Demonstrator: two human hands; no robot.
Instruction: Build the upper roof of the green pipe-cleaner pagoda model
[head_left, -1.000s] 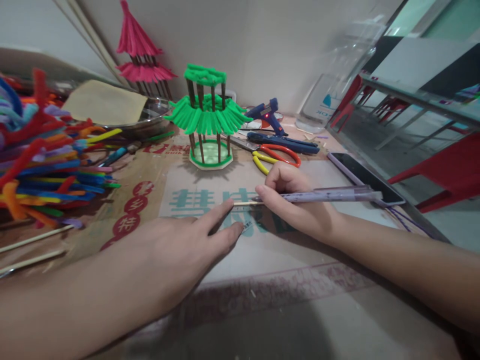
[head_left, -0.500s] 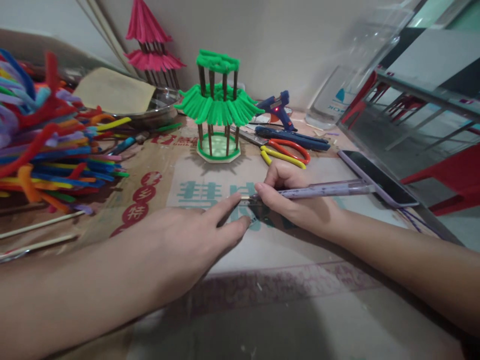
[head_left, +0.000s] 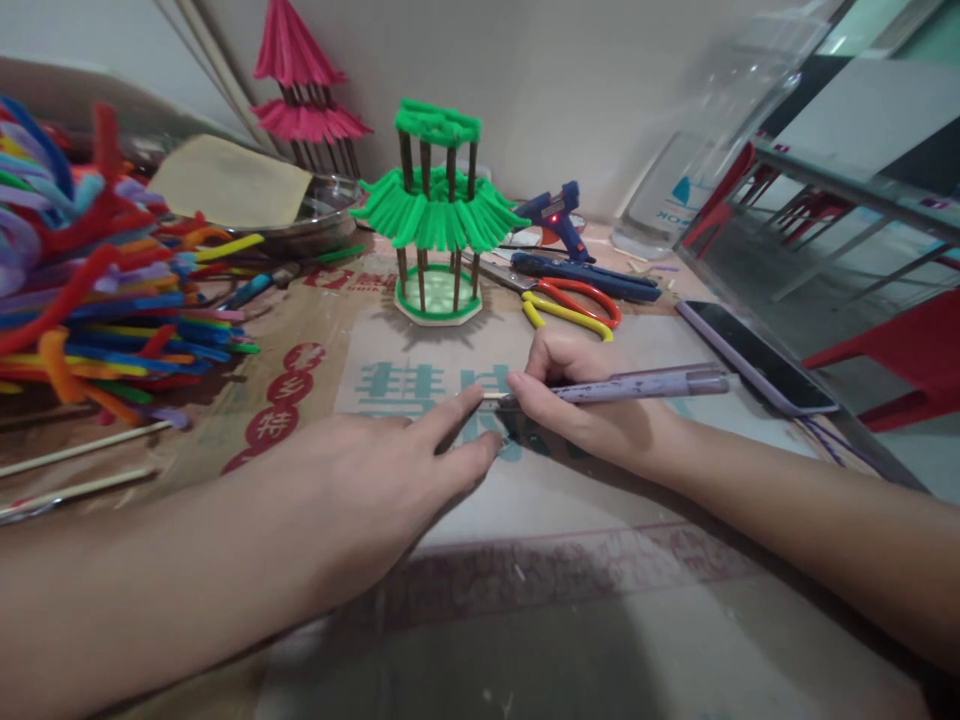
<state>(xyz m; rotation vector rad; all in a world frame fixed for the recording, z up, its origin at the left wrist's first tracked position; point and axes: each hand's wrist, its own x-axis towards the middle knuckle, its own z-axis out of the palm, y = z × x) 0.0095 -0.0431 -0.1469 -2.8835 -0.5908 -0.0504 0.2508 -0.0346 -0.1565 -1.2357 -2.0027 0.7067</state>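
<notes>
My right hand (head_left: 592,400) is closed around a pen with a purple patterned barrel (head_left: 645,385), which lies nearly level with its dark tip pointing left. That tip is at a short, thin wooden stick (head_left: 492,396). My left hand (head_left: 420,460) steadies the stick under its index fingertip, with the thumb a little below; most of the stick is hidden. Beyond my hands stands a green pipe-cleaner pavilion (head_left: 439,215) with brown posts on an octagonal base.
Colourful pipe cleaners (head_left: 112,290) are heaped at left, near wooden sticks (head_left: 82,488). Scissors (head_left: 577,305), pliers with blue handles (head_left: 592,277) and a blue glue gun (head_left: 559,220) lie behind. A phone (head_left: 750,355) rests at right by a clear bottle (head_left: 667,190). A pink pavilion (head_left: 307,90) stands behind.
The pen's rear end has swung slightly downward and left, and its tip has shifted a little along the stick. My left hand stays in place.
</notes>
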